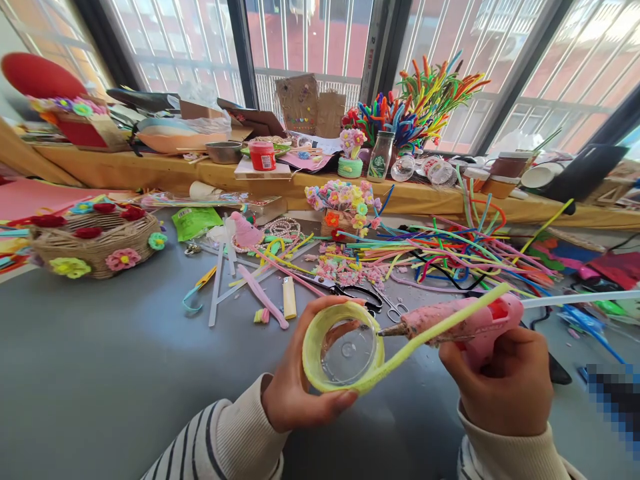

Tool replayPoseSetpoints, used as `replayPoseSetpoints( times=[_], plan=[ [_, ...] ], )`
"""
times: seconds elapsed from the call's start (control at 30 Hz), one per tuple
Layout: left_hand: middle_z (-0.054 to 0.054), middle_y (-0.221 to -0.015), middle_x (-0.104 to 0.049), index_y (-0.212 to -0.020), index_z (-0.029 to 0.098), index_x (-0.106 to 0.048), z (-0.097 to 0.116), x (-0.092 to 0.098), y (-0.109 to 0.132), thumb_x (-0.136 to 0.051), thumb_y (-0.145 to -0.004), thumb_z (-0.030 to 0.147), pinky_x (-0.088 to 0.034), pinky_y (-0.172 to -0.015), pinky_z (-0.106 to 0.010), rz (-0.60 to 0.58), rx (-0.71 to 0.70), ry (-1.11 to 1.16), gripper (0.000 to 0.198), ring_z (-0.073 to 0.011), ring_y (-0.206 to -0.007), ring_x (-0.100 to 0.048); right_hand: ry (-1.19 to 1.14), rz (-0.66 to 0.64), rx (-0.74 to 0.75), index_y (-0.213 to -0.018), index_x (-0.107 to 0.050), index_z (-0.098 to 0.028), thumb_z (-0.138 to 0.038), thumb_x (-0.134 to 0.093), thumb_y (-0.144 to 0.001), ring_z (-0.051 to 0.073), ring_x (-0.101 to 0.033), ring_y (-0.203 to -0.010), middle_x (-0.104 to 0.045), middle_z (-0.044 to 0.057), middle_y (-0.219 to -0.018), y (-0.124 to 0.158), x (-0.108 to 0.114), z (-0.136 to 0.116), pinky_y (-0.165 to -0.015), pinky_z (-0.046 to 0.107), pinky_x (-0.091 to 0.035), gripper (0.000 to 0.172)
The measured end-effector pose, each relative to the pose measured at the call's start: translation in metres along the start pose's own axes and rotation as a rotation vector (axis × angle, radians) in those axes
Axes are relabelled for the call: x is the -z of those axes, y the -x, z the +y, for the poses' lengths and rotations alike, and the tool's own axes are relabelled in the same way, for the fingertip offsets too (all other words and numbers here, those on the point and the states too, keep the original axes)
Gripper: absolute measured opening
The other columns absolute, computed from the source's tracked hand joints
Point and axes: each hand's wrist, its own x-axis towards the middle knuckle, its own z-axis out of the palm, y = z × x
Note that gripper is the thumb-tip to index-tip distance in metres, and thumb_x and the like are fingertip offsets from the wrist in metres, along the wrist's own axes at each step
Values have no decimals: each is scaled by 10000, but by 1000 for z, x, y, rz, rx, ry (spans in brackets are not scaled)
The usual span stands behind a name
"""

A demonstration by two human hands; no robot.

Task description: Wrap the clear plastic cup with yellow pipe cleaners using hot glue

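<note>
My left hand (295, 387) is closed round a clear plastic cup (349, 350), held on its side with its mouth toward me. A yellow-green pipe cleaner (440, 323) is wrapped round the cup's rim and its free end runs up to the right. My right hand (505, 387) grips a pink hot glue gun (465, 321). The gun's nozzle touches the cup's right side, where the pipe cleaner leaves the rim. A white glue stick (580, 298) sticks out of the gun's back.
Grey table (100, 373) with loose pipe cleaners (450, 250), black scissors (357, 293), a yellow lighter (289, 297) and a woven basket with felt flowers (95, 243) at the left. The wooden sill (150, 170) behind holds jars, a red pot (262, 155) and a pipe-cleaner bundle (420, 100).
</note>
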Motion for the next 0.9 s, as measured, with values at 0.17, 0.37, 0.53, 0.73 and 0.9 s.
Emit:
replayPoseSetpoints(
  times=[0.17, 0.37, 0.53, 0.73, 0.9],
  plan=[
    [-93, -1258, -498, -1220, 267, -425, 0, 0, 1, -691, -621, 264, -358, -1004, -430, 3, 11, -7, 656, -274, -1175, -469, 11, -8, 4, -843, -435, -189, -355, -702, -539, 99, -468, -526, -498, -12, -692, -1, 0, 4, -452, 230, -393, 437],
    [-97, -1276, -481, -1229, 265, -411, 0, 1, 1, -683, -631, 260, -357, -1003, -430, -2, 14, -21, 657, -270, -1171, -471, 10, -4, -28, -829, -433, -185, -397, -711, -514, 97, -460, -516, -481, -10, -702, -1, 0, 4, -446, 239, -398, 470],
    [-92, -1283, -477, -1231, 274, -404, -1, 3, 1, -691, -615, 245, -353, -1010, -410, -26, 24, -11, 680, -257, -1170, -473, -20, -23, -9, -847, -437, -192, -388, -727, -507, 104, -457, -516, -504, 2, -709, -2, 0, 5, -419, 230, -388, 488],
    [-94, -1278, -482, -1225, 270, -418, -1, 2, 1, -689, -617, 247, -352, -1011, -424, -15, 29, -11, 665, -269, -1171, -471, 24, -22, 16, -828, -462, -189, -398, -743, -506, 107, -464, -523, -501, -1, -699, -3, 1, 6, -421, 231, -402, 476],
    [-92, -1279, -482, -1227, 270, -421, 1, 0, 1, -686, -621, 239, -356, -1009, -423, -23, 27, -5, 662, -269, -1168, -475, 42, -35, 39, -851, -480, -177, -406, -748, -514, 110, -468, -534, -513, 6, -700, -4, 2, 11, -424, 232, -398, 488]
  ],
)
